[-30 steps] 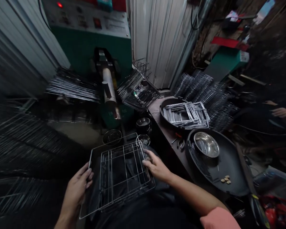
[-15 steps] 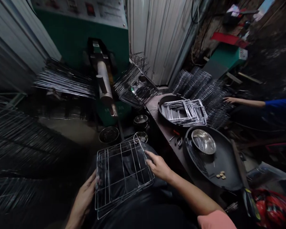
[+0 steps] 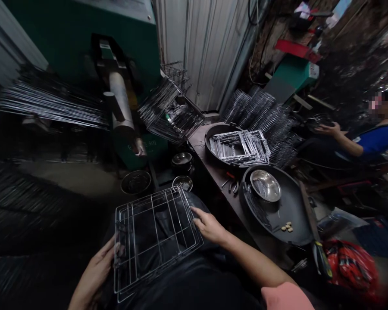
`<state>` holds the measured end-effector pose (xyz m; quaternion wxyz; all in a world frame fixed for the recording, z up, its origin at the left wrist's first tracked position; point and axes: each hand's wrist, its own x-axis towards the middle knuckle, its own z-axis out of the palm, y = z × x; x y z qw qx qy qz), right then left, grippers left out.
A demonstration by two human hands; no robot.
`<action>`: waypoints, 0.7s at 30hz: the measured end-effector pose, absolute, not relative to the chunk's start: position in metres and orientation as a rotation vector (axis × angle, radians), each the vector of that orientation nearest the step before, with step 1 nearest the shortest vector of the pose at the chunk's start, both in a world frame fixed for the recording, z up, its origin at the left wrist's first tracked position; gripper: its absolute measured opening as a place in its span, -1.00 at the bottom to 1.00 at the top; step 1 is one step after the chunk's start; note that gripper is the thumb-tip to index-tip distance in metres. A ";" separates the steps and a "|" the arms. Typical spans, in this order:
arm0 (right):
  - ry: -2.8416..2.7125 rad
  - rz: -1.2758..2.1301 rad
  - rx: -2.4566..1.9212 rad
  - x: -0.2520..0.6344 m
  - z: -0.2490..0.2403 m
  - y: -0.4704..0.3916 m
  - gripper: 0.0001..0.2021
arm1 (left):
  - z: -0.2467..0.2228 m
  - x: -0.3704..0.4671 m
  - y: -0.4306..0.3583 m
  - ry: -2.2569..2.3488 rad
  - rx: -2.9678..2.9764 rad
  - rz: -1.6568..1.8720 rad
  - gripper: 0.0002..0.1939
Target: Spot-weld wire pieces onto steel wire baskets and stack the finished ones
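Observation:
A rectangular wire rack (image 3: 158, 236) of thin shiny rods lies over my lap, slightly tilted. My left hand (image 3: 98, 267) grips its left side, fingers against the outer rods and partly hidden behind them. On the opposite side my right hand (image 3: 210, 224) holds the right edge, with fingertips at the wires. Just beyond the rack stand small metal bowls, one at its far right corner (image 3: 182, 183) and another behind it (image 3: 182, 158). A dark round pan (image 3: 136, 182) sits past its far left edge.
A green machine with a metal arm (image 3: 121, 101) stands ahead, between stacks of wire racks. On the right bench are a black pan of wire frames (image 3: 239, 148) and a pan holding a steel bowl (image 3: 265, 185). Beyond, a person in a blue sleeve (image 3: 380, 137) sits.
The view has turned right, so the surroundings appear farther left. Both hands keep hold of the rack. The other person has drawn a hand back from the stacked coils and now holds something dark.

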<state>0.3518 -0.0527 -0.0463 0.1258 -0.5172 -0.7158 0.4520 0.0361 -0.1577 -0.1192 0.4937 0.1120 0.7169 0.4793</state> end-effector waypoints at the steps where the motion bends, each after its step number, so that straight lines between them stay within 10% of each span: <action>1: -2.060 1.337 -1.514 0.355 -0.055 -0.056 -0.49 | -0.117 0.036 -0.157 1.697 0.222 1.152 -0.21; 21: -2.145 1.175 -1.503 0.347 -0.113 -0.038 -0.48 | -0.129 0.038 -0.159 1.868 0.456 1.038 -0.28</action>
